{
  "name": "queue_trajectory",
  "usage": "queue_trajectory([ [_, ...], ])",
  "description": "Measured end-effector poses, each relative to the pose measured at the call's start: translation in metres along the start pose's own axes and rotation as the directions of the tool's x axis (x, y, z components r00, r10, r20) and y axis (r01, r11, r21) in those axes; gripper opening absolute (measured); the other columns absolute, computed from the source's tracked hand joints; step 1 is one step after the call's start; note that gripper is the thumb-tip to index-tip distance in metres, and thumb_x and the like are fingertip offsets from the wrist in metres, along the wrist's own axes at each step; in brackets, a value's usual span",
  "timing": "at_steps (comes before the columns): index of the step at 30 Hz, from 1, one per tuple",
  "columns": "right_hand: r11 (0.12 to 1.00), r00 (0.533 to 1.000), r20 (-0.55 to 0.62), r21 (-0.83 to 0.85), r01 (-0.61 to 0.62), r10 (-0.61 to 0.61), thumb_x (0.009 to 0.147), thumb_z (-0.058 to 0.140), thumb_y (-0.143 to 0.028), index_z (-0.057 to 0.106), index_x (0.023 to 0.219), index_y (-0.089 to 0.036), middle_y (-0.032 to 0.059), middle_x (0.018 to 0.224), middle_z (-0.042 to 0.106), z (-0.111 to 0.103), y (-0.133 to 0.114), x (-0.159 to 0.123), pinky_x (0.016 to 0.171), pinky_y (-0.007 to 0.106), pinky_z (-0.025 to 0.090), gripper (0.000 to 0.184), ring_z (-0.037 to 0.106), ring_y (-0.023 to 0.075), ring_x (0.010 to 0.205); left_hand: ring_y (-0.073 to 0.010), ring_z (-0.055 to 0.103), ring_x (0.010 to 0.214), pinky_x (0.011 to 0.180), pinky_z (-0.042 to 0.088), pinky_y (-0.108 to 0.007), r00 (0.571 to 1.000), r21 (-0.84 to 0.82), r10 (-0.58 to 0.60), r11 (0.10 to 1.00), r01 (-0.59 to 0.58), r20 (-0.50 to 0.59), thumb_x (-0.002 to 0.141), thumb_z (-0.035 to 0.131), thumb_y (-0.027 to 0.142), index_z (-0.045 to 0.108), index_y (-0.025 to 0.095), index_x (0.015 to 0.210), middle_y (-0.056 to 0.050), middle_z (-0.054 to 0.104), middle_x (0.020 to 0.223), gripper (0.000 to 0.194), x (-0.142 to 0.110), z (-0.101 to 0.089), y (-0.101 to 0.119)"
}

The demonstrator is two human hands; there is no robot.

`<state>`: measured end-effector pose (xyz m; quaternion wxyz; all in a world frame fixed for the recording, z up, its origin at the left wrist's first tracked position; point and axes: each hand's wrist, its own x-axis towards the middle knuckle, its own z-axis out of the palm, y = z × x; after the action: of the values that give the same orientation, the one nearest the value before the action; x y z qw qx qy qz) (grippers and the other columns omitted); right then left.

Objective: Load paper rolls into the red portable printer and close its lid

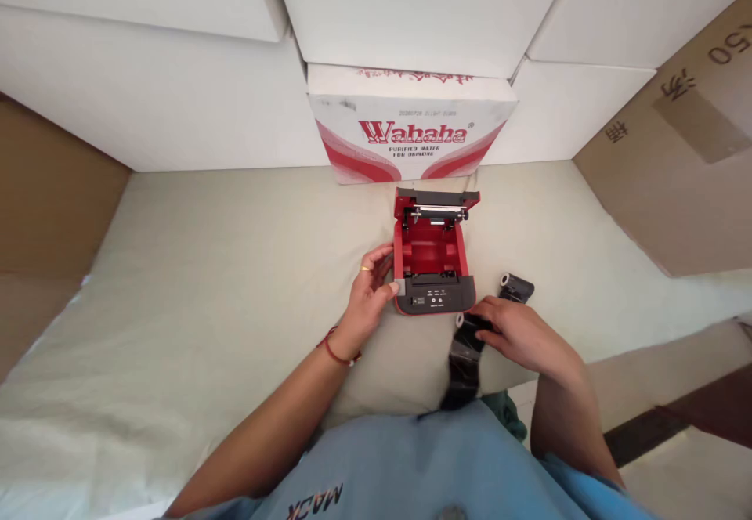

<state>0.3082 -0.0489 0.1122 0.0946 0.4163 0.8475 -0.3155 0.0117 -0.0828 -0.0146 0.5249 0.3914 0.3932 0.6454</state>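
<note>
Beyond the blue shirt, the left hand grips the open-lidded red printer on the tabletop by its left side, and the right hand clasps a black roll.

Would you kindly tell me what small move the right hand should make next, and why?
I would probably have the right hand take up the slack in the black strip: it trails loosely from the held roll toward the shirt and might snag. The left hand is at the open printer.
</note>
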Motion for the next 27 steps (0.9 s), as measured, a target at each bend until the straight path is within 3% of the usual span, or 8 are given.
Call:
queue_trajectory([
  [3, 0.964, 0.965, 0.019, 0.059, 0.261, -0.262, 0.108, 0.059, -0.022, 0.073, 0.136, -0.024, 0.0110, 0.129, 0.079, -0.034, 0.000, -0.029, 0.093, 0.033, 0.063, 0.032, 0.079, 0.0236, 0.113, -0.0337, 0.051, 0.159, 0.137, 0.038, -0.057, 1.000, 0.004, -0.007, 1.000, 0.007, 0.003, 0.090, 0.084, 0.050, 0.060, 0.029, 0.147, -0.010, 0.056, 0.167, 0.065, 0.000, 0.001, 0.001],
  [6, 0.904, 0.896, -0.137, 0.006, 0.427, -0.422, 0.111, 0.058, -0.020, 0.064, 0.151, -0.031, 0.0076, 0.140, 0.078, -0.071, -0.009, -0.049, 0.100, 0.031, 0.063, 0.042, 0.076, 0.0211, 0.126, -0.0338, 0.051, 0.159, 0.137, 0.038, -0.057, 1.000, 0.007, -0.007, 1.000, 0.007, 0.005, 0.090, 0.084, 0.049, 0.060, 0.029, 0.147, -0.011, 0.055, 0.167, 0.065, 0.000, 0.001, 0.001],
  [8, 0.895, 0.860, -0.257, -0.048, 0.443, -0.440, 0.110, 0.059, -0.017, 0.062, 0.153, -0.033, 0.0062, 0.140, 0.078, -0.084, -0.021, -0.045, 0.100, 0.029, 0.063, 0.046, 0.076, 0.0202, 0.127, -0.0336, 0.052, 0.159, 0.136, 0.039, -0.057, 1.000, 0.006, -0.009, 1.000, 0.009, 0.007, 0.090, 0.083, 0.048, 0.059, 0.029, 0.148, -0.011, 0.055, 0.167, 0.065, 0.000, 0.000, 0.001],
  [12, 0.932, 0.832, -0.419, -0.145, 0.333, -0.363, 0.111, 0.056, -0.020, 0.067, 0.144, -0.028, 0.0088, 0.138, 0.078, -0.077, -0.053, 0.006, 0.096, 0.036, 0.065, 0.036, 0.078, 0.0236, 0.119, -0.0332, 0.053, 0.157, 0.133, 0.043, -0.056, 1.000, 0.005, -0.009, 1.000, 0.009, 0.006, 0.090, 0.083, 0.046, 0.060, 0.028, 0.146, -0.011, 0.058, 0.164, 0.063, 0.001, 0.000, 0.000],
  [15, 0.954, 0.887, -0.409, -0.283, 0.099, -0.214, 0.109, 0.052, -0.019, 0.068, 0.143, -0.021, 0.0139, 0.147, 0.074, -0.063, -0.073, 0.050, 0.091, 0.044, 0.065, 0.038, 0.078, 0.0306, 0.117, -0.0327, 0.054, 0.157, 0.133, 0.044, -0.056, 1.000, 0.023, 0.006, 1.000, -0.006, 0.014, 0.091, 0.081, 0.045, 0.059, 0.028, 0.146, -0.012, 0.058, 0.164, 0.061, 0.001, -0.001, 0.000],
  [18, 0.910, 0.953, -0.300, -0.406, -0.088, -0.042, 0.107, 0.049, -0.014, 0.069, 0.142, -0.019, 0.0159, 0.147, 0.072, -0.058, -0.090, 0.078, 0.079, 0.041, 0.061, 0.040, 0.078, 0.0311, 0.109, -0.0322, 0.055, 0.156, 0.134, 0.043, -0.057, 1.000, 0.041, 0.013, 0.999, -0.014, 0.015, 0.091, 0.081, 0.043, 0.060, 0.027, 0.146, -0.012, 0.059, 0.162, 0.061, 0.001, -0.001, 0.001],
  [21, 0.860, 0.978, -0.205, -0.490, -0.142, 0.044, 0.107, 0.047, -0.013, 0.069, 0.140, -0.018, 0.0167, 0.139, 0.074, -0.059, -0.102, 0.093, 0.071, 0.037, 0.054, 0.040, 0.078, 0.0296, 0.101, -0.0324, 0.055, 0.156, 0.135, 0.042, -0.057, 1.000, 0.031, 0.005, 1.000, -0.006, 0.005, 0.090, 0.081, 0.041, 0.060, 0.027, 0.145, -0.012, 0.058, 0.163, 0.061, 0.002, 0.000, 0.000],
  [27, 0.835, 0.984, -0.168, -0.530, -0.147, 0.066, 0.106, 0.045, -0.010, 0.070, 0.131, -0.015, 0.0180, 0.125, 0.077, -0.061, -0.108, 0.107, 0.073, 0.037, 0.050, 0.036, 0.078, 0.0301, 0.098, -0.0326, 0.056, 0.154, 0.135, 0.041, -0.058, 1.000, 0.036, 0.010, 0.999, -0.010, -0.004, 0.089, 0.080, 0.039, 0.060, 0.027, 0.145, -0.012, 0.060, 0.161, 0.061, 0.002, 0.002, 0.000],
])
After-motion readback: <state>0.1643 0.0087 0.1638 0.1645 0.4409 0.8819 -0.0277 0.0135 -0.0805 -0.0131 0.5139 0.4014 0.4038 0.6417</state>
